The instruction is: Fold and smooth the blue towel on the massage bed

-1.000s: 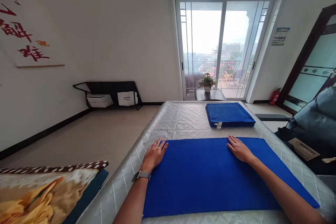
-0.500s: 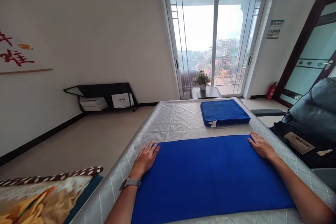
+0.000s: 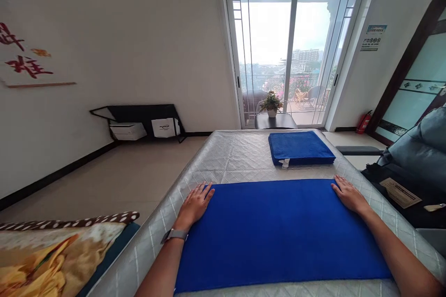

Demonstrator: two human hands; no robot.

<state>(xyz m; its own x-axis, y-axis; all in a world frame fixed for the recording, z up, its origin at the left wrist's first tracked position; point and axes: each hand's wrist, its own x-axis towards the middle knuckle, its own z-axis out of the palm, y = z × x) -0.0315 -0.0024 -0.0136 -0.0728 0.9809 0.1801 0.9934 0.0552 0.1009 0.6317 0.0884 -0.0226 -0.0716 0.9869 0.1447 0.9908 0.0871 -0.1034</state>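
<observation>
A blue towel [image 3: 278, 232] lies spread flat on the quilted silver-white mattress [image 3: 223, 153]. On its far left corner rests my left hand [image 3: 195, 204], palm down with the fingers stretched out; a watch band circles that wrist. My right hand [image 3: 349, 195] lies flat at the far right corner, fingers extended, holding nothing. Beyond the spread towel sits a neat stack of folded blue towels [image 3: 301, 146], with a white tag on its near side.
Patterned bedding with yellow cloth [image 3: 52, 260] is at the lower left. A dark armchair [image 3: 425, 148] with a cardboard piece [image 3: 400, 192] stands close on the right. Past the mattress, a potted plant [image 3: 272, 104] sits on a chair before the sliding glass doors.
The view has shifted slightly, so the surroundings sit a little differently in the frame. Both hands stay flat on the towel's far corners.
</observation>
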